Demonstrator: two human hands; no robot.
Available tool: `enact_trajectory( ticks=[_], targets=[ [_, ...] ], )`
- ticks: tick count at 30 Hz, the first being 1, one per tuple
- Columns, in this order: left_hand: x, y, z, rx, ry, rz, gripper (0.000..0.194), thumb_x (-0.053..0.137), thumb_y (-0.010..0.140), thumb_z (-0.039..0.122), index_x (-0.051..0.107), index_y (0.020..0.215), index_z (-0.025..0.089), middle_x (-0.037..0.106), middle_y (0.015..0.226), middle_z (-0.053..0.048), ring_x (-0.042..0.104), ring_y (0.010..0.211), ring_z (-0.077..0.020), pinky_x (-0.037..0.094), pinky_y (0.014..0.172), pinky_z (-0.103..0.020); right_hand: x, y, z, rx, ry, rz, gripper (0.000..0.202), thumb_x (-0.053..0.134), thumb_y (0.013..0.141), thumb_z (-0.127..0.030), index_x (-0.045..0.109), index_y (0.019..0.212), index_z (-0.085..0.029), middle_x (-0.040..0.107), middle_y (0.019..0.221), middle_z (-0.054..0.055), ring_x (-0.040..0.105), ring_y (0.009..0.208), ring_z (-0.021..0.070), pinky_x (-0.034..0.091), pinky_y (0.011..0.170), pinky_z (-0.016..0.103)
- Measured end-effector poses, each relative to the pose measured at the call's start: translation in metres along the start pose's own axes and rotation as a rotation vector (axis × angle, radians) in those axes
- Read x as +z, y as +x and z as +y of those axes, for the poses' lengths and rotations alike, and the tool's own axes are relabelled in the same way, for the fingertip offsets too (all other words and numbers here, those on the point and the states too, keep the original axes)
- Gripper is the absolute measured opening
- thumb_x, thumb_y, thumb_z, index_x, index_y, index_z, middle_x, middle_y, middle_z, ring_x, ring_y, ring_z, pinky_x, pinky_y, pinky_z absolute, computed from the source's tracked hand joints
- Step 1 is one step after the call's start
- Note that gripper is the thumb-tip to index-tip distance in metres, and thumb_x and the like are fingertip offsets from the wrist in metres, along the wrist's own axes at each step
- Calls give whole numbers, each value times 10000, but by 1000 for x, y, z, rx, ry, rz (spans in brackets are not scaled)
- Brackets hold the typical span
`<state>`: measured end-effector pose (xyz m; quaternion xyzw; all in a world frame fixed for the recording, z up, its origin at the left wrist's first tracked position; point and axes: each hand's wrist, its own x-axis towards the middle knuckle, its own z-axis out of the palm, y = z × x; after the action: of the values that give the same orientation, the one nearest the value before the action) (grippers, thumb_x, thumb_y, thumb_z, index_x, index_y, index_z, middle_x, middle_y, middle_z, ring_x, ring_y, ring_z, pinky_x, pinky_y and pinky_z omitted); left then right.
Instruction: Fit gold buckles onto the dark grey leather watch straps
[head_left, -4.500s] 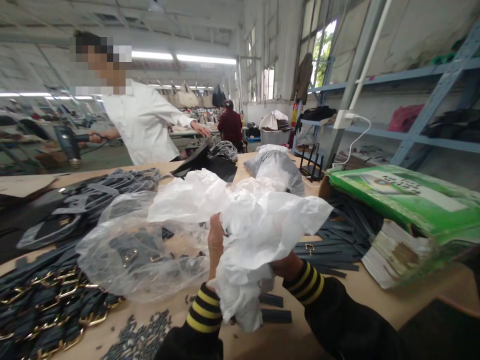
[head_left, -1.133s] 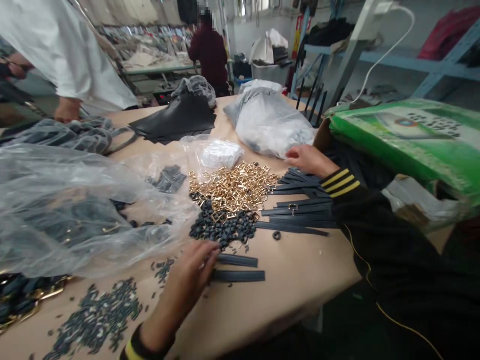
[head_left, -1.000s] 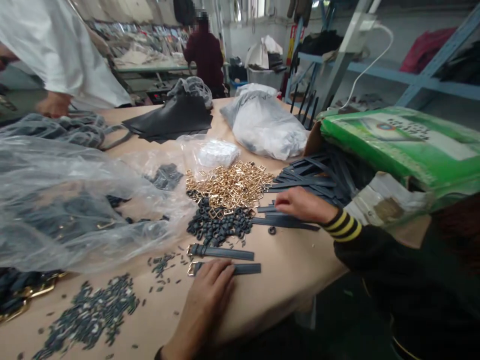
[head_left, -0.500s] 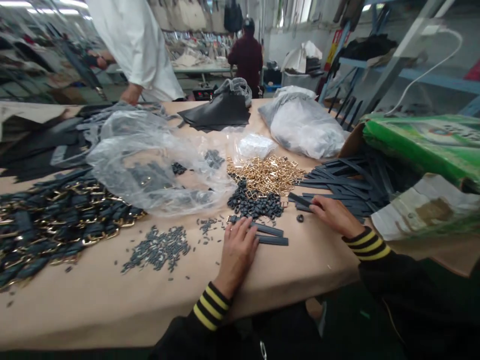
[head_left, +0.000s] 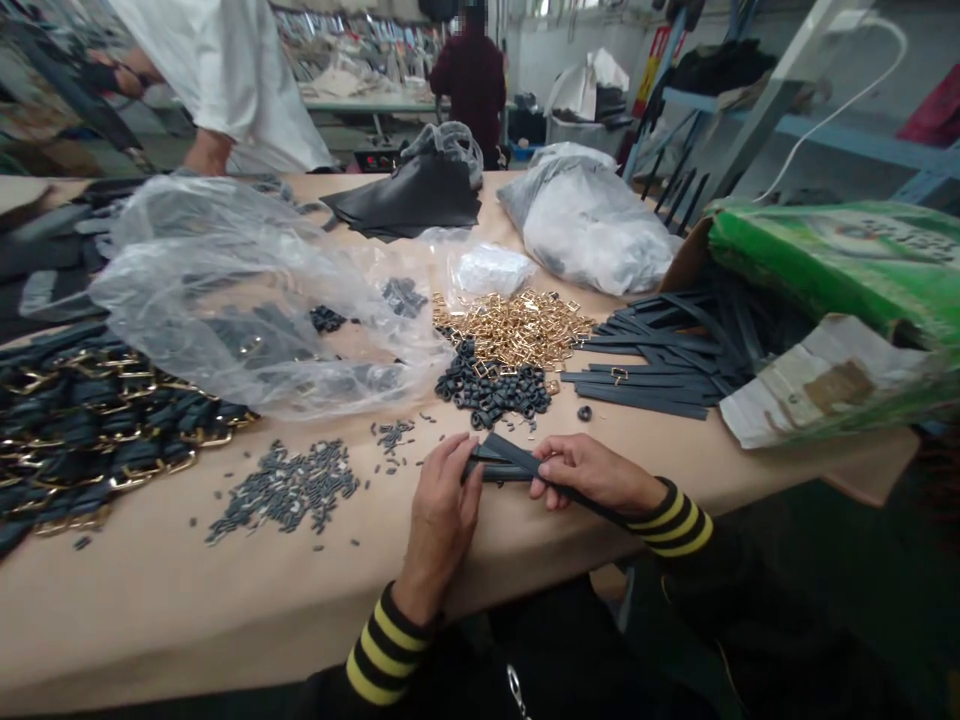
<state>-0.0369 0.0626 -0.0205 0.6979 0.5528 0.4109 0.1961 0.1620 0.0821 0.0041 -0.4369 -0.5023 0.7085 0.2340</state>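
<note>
Near the table's front edge, my right hand (head_left: 589,472) is closed on a dark strap (head_left: 514,455), whose far end points toward my left hand. My left hand (head_left: 444,500) is at the left ends of the straps, thumb and fingers bent; what its fingertips grip is too small to tell. More dark strap pieces lie beneath the held one. Beyond the hands are a pile of black loops (head_left: 495,395) and a pile of gold buckles (head_left: 517,330). One loose black loop (head_left: 584,413) sits to the right, below a row of straps (head_left: 645,390) with a gold buckle on it.
Small dark pieces (head_left: 289,490) are scattered at left, beside gold-buckled straps (head_left: 112,430). A clear plastic bag (head_left: 247,300) lies behind them. At right stands a green box (head_left: 832,260) with dark straps. A person in white (head_left: 225,80) is at the far left side.
My right hand has brought a strap from the right-hand row to my left hand. My left hand has lifted from lying flat on the straps, its fingers now bent. The camera view has shifted.
</note>
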Motion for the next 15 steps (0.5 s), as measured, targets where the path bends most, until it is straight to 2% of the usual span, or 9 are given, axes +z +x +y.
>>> enact_trajectory(
  ticks=[3,6,10,15],
  targets=[
    [-6,4,12,-376,-430,-98,304,559,769,286,557,1054,177,648,880,-63,620,744,-165,514,699,-304,5,0,0,2,17,-53,227,560,778,-351,486,853,-150,670,744,45,600,534,93,459,524,212],
    [-9,7,18,-675,-790,-133,282,660,680,293,582,900,134,606,588,8,565,515,-94,483,523,-194,12,1,1,13,28,-111,254,566,778,-370,502,866,-140,673,764,58,615,550,101,467,531,217],
    [-10,3,22,-832,-1043,-166,228,690,652,231,537,786,128,600,558,13,568,491,-68,472,494,-147,24,6,3,-1,144,-103,265,615,740,-356,528,851,-133,658,761,41,617,586,98,487,563,221],
    [-10,-4,26,-898,-1119,-150,203,638,696,180,473,810,146,618,562,-5,606,504,-94,496,506,-168,37,8,6,20,262,-28,241,662,691,-308,532,793,-133,637,677,12,583,526,78,462,498,184]
  ],
)
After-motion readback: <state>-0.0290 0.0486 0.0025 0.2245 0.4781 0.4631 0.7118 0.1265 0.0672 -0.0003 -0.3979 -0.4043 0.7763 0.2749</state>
